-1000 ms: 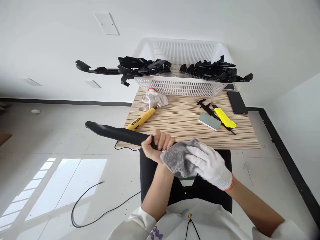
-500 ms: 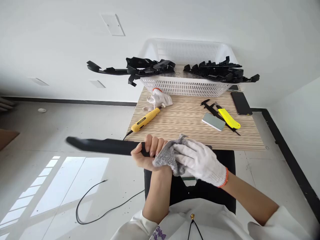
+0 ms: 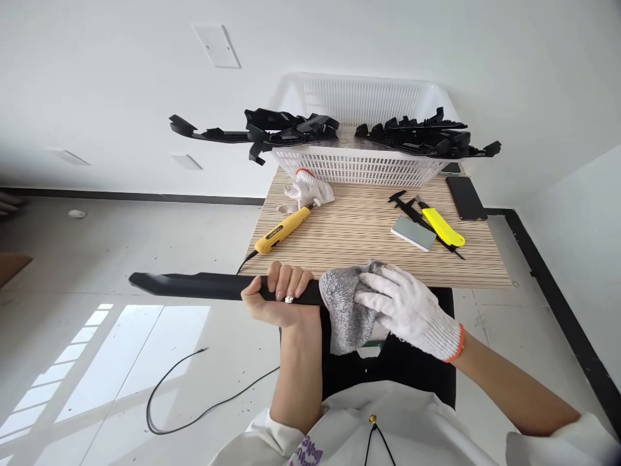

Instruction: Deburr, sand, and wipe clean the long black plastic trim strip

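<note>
My bare left hand (image 3: pixel 279 294) is wrapped round a long black plastic trim piece (image 3: pixel 189 285), held level in front of my lap. The piece has an angled tip at its left end. My right hand (image 3: pixel 410 309), in a white knit glove with an orange cuff, presses a grey cloth (image 3: pixel 347 310) round the piece, just right of my left hand. The cloth hides the right part of the piece. A ring shows on a left finger.
On the wooden table (image 3: pixel 349 239) lie a yellow corded tool (image 3: pixel 284 231), a white glove (image 3: pixel 308 189), a black caliper (image 3: pixel 412 212), a yellow utility knife (image 3: pixel 441 226), a grey-green block (image 3: pixel 413 233) and a phone (image 3: pixel 466 198). A white basket (image 3: pixel 359 167) bears black plastic parts (image 3: pixel 417 137).
My gloved right hand and the cloth have slid right along the black piece, away from my left hand. My left hand has shifted slightly left, still gripping it.
</note>
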The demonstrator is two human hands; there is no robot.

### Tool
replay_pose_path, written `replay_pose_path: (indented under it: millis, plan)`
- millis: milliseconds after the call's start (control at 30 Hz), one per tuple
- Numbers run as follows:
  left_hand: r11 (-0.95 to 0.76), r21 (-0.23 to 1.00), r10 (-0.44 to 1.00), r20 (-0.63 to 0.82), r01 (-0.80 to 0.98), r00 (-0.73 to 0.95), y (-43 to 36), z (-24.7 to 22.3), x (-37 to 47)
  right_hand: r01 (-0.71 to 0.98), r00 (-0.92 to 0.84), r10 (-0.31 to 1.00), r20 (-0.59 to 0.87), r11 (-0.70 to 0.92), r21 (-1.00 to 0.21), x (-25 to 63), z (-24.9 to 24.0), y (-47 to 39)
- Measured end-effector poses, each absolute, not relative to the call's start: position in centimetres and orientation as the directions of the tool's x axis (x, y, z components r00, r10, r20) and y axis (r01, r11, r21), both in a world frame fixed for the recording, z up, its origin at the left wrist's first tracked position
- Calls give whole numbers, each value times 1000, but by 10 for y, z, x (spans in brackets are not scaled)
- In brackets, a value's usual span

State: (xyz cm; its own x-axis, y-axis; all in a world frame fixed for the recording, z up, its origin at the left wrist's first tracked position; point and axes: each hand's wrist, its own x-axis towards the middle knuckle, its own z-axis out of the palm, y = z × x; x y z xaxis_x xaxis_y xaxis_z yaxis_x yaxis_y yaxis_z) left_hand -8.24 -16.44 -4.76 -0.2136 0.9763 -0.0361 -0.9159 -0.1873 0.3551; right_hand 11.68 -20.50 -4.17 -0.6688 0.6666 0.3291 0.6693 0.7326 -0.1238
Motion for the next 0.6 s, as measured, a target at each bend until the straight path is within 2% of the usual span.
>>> replay_pose_path:
  millis: [200,333,433,600]
  plan:
    - [-96,363,988,-81,-927,-133,-169,-46,-72,687,-648,698,303,708,-161,106,-33,-212]
    - [-170,324,984,12,-931,-176,-168,-49,-98,694,-649,685,329,711,-112,130,-46,-213]
    - [-208,304,978,41,-930,-206,-169,-45,-106,703,-617,683,392,702,-116,141,-58,-215]
    - [-134,279,989,-25,-951,-146,-171,-40,-101,606,-630,609,482,774,-184,138,-63,-222]
